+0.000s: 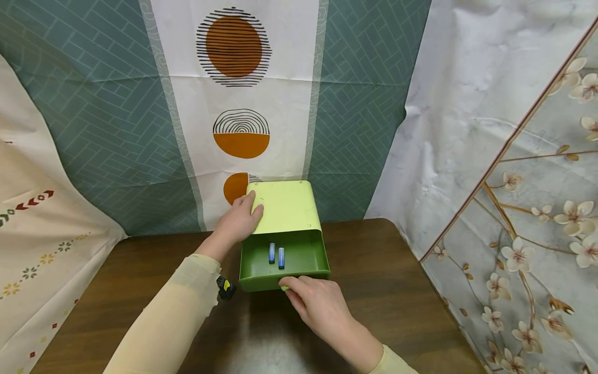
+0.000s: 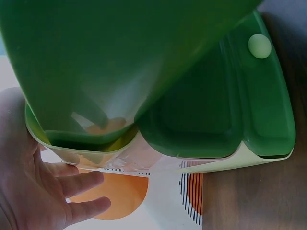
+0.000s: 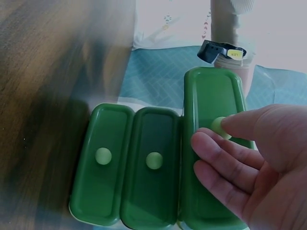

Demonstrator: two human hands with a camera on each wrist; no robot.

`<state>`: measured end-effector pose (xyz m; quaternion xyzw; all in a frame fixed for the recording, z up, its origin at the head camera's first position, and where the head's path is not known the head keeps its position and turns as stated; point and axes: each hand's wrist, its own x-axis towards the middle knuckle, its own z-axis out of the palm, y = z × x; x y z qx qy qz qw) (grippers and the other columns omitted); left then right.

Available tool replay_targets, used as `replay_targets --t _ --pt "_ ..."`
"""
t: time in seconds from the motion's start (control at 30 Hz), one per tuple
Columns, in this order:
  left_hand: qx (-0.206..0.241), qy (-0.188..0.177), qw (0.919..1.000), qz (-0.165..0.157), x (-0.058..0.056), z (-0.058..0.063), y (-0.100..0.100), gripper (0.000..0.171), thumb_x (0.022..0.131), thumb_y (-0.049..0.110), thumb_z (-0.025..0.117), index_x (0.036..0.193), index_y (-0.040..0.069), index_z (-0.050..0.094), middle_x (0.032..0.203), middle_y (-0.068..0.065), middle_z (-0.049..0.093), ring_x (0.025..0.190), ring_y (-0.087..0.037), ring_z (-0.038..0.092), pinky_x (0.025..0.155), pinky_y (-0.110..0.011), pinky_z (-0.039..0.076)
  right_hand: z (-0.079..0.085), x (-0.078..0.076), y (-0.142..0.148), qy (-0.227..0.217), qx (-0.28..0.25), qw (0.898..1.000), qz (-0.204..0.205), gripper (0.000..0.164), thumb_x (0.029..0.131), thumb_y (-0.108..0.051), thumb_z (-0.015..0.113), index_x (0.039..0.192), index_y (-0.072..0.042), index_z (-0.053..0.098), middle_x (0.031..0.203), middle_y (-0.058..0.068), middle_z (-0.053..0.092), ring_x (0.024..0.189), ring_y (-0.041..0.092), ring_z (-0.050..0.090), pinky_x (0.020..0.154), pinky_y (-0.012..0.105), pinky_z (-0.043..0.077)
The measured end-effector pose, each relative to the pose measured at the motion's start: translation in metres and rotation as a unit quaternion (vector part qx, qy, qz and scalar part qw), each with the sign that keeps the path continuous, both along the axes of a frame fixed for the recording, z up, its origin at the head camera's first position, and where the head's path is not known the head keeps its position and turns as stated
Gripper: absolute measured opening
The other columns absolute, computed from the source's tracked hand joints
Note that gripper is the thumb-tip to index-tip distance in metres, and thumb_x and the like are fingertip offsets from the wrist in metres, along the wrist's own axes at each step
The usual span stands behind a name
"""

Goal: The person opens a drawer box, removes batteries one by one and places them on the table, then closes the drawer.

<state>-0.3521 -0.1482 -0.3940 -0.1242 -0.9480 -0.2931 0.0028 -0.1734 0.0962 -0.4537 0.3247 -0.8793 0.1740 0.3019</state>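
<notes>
Near the middle of the back edge of the table (image 1: 374, 291) stands a yellow-green drawer cabinet (image 1: 282, 205). The left hand (image 1: 237, 221) rests, fingers extended, on its left edge; apart from it, the right hand (image 1: 320, 304) pinches the knob (image 3: 221, 128) of the pulled-out top drawer (image 1: 303, 254), where two blue batteries (image 1: 281, 258) lie side by side.

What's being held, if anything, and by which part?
The open top drawer, by its knob, pinched in the right hand. The left hand rests on the left edge of the cabinet.
</notes>
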Motion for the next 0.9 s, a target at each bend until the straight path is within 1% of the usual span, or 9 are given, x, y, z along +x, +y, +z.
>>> replay_targets --t 0.3,0.57,0.7,0.9 --pt "0.002 -0.004 1.0 0.003 -0.0004 -0.0015 -0.001 0.077 0.118 0.053 0.032 0.179 0.012 0.011 0.181 -0.026 0.014 0.164 -0.048 0.022 0.129 -0.067 0.024 -0.0012 0.0007 0.0001 0.002 0.002 1.0 -0.001 0.027 0.093 -0.012 0.091 0.113 -0.026 0.079 0.083 -0.015 0.072 0.068 0.008 0.07 0.051 0.025 0.047" --pt "0.008 -0.006 1.0 0.001 0.001 0.0005 -0.0005 0.076 0.118 0.052 0.032 0.179 0.012 0.011 0.181 -0.026 0.014 0.164 -0.047 0.022 0.129 -0.066 0.024 -0.0008 0.004 0.0008 0.002 -0.005 1.0 0.001 0.029 0.091 -0.011 0.091 0.113 -0.026 0.079 0.084 -0.015 0.073 0.069 0.008 0.07 0.052 0.025 0.047" --pt "0.009 -0.006 0.9999 0.003 0.0006 0.0003 -0.0004 0.077 0.118 0.053 0.033 0.179 0.012 0.012 0.18 -0.025 0.014 0.164 -0.047 0.022 0.129 -0.066 0.024 -0.0011 0.0057 0.0011 0.001 -0.006 1.0 0.003 0.029 0.092 -0.011 0.091 0.114 -0.026 0.08 0.086 -0.016 0.074 0.071 0.008 0.071 0.053 0.024 0.049" --pt "0.006 -0.009 0.9999 0.003 -0.0005 -0.0006 -0.0004 0.078 0.117 0.056 0.031 0.179 0.013 0.011 0.18 -0.025 0.014 0.163 -0.048 0.024 0.129 -0.066 0.024 -0.0002 0.0097 0.002 -0.001 -0.005 1.0 0.008 0.028 0.092 -0.012 0.091 0.113 -0.026 0.08 0.085 -0.016 0.074 0.069 0.007 0.07 0.052 0.023 0.047"
